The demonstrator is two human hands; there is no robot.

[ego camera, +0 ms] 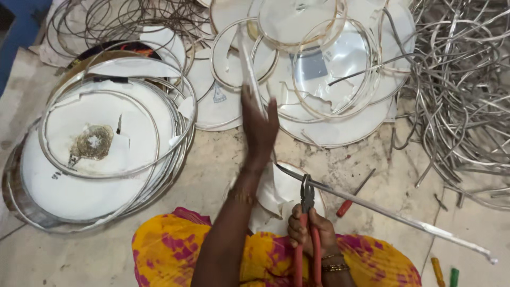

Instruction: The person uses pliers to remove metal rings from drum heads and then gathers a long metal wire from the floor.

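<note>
Right now my right hand (311, 228) is wrapped around the red handles of the pliers (307, 212), whose tip pinches a long metal strip (382, 210) running off to the right over the floor (212, 170). Up ahead, my left hand (259, 125) is closed on the strip's white upper end, lifted above the rimmed discs (101, 154). Beside the strip lies a screwdriver (353, 194).

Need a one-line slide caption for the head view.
Right hand grips red-handled pliers on a metal strip; left hand lifts its other end above ringed white discs.
</note>
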